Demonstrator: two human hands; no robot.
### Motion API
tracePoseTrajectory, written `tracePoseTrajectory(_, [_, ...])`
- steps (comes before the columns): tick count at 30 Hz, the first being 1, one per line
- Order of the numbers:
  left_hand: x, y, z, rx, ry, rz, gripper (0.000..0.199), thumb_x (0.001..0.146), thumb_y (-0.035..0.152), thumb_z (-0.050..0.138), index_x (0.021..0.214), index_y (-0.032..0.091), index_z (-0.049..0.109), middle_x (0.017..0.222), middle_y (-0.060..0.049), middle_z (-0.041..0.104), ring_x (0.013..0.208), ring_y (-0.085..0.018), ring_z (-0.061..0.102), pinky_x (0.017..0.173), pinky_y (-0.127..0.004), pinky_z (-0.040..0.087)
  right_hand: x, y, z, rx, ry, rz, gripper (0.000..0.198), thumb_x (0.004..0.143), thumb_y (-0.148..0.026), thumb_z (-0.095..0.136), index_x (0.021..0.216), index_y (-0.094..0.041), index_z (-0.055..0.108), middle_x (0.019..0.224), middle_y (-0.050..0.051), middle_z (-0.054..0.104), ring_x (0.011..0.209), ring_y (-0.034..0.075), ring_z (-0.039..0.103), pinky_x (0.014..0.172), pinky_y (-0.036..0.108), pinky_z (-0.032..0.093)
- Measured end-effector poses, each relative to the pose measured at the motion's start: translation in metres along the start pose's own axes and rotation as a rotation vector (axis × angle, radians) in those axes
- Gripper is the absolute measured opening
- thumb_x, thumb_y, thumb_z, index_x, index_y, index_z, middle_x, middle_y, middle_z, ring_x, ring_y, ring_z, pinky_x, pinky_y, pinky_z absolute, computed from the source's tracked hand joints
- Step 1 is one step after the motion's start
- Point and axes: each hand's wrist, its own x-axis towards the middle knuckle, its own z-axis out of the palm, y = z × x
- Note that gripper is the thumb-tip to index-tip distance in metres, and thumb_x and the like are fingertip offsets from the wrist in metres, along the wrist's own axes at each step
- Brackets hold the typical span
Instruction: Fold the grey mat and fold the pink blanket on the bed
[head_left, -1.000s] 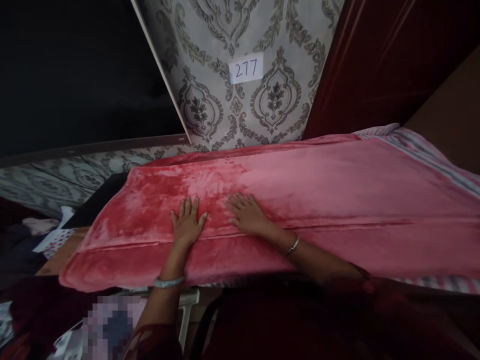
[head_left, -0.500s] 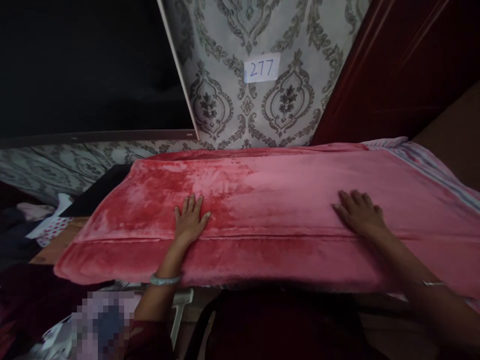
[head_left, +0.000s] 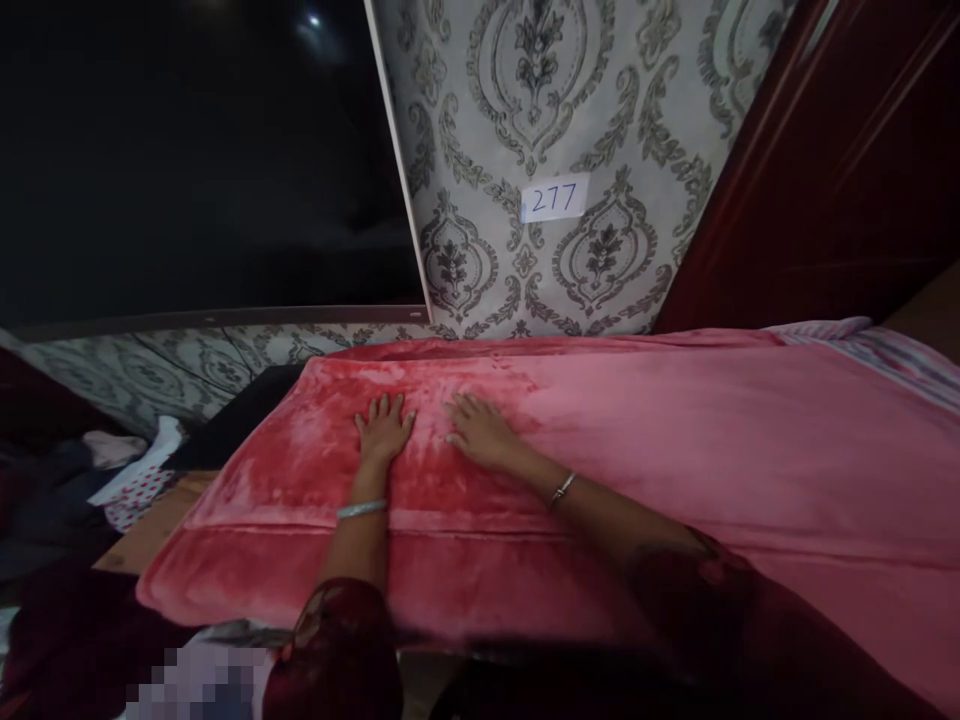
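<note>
A pink-red plush blanket (head_left: pixel 660 430) lies spread over a long surface, its pile darker on the left part and lighter on the right. A fold line runs along it near the front edge. My left hand (head_left: pixel 384 430) rests flat on the darker part with its fingers spread. Just to its right, my right hand (head_left: pixel 480 430) lies palm down on the same blanket, fingers stretched out toward the left hand. Neither hand grasps anything.
Behind the blanket stands a patterned wall with a paper label (head_left: pixel 555 198) reading 277. A large dark screen (head_left: pixel 210 160) is at the left, a dark red panel (head_left: pixel 817 180) at the right. Striped cloth (head_left: pixel 900 355) shows at the far right, and dotted fabric (head_left: pixel 142 490) at the left.
My right hand has moved far left across the blanket, close beside my left hand. The left hand stays at nearly the same place on the blanket. The view has tilted up slightly.
</note>
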Motion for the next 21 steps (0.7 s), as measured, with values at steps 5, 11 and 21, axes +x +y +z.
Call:
tracePoseTrajectory(5, [0.0,-0.006,0.011,0.009,-0.004,0.006,0.064,0.101,0.051,0.031,0.158,0.022,0.038,0.167,-0.014,0.028,0.155,-0.033,0.023,0.122,-0.064,0.019,0.002,0.028,0.018,-0.055,-0.033,0.064,0.066,0.103,-0.053,0.034,0.16,-0.02,0.034,0.166,0.009,0.027,0.155,0.028,0.019,0.124,0.053,0.018])
tracePoseTrajectory(11, [0.0,-0.002,0.005,0.002,-0.05,-0.008,0.066,0.101,0.051,0.029,0.16,0.021,0.034,0.169,-0.013,0.023,0.156,-0.033,0.018,0.123,-0.063,0.016,-0.061,0.139,-0.006,-0.232,-0.009,0.373,0.063,0.103,-0.051,0.029,0.16,-0.023,0.036,0.166,0.009,0.026,0.154,0.029,0.023,0.121,0.057,0.024])
tracePoseTrajectory(21, [0.0,-0.002,0.004,0.022,-0.055,-0.007,0.064,0.102,0.049,0.03,0.16,0.021,0.034,0.168,-0.013,0.024,0.156,-0.034,0.019,0.123,-0.064,0.016,-0.012,0.118,-0.032,-0.12,0.034,0.406,0.063,0.103,-0.047,0.035,0.158,-0.017,0.036,0.166,0.017,0.025,0.153,0.032,0.022,0.118,0.053,0.029])
